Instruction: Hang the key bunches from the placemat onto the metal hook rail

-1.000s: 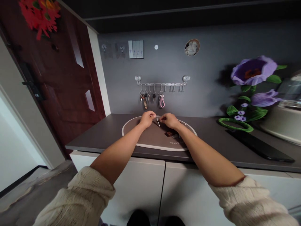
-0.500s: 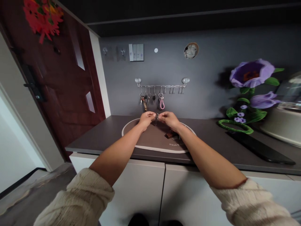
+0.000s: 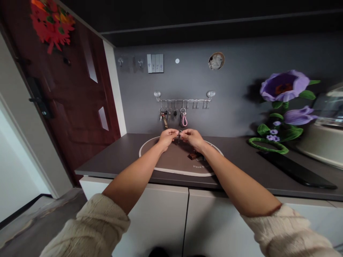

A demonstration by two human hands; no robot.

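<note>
Above the brown oval mat [image 3: 171,162], my left hand [image 3: 168,137] and my right hand [image 3: 193,138] meet fingertip to fingertip. Between them they pinch a small metal key ring [image 3: 180,132], with what looks like a key hanging below it. Both hands are closed on the ring. A dark brown object [image 3: 193,156] lies on the mat under my right wrist, partly hidden by it. Just behind my hands, several keys [image 3: 169,115] and a pink key strap [image 3: 184,120] hang from the hook rail [image 3: 187,100] on the wall.
The grey countertop [image 3: 107,157] carries a black flat slab [image 3: 297,171], purple fabric flowers [image 3: 285,87] and a pale rounded appliance [image 3: 327,139] at the right. A dark red door [image 3: 75,92] stands at the left. A dark shelf [image 3: 214,21] overhangs the counter.
The view has tilted up slightly, so everything sits a little lower. My hands stay together on the key ring, with only small finger movements.
</note>
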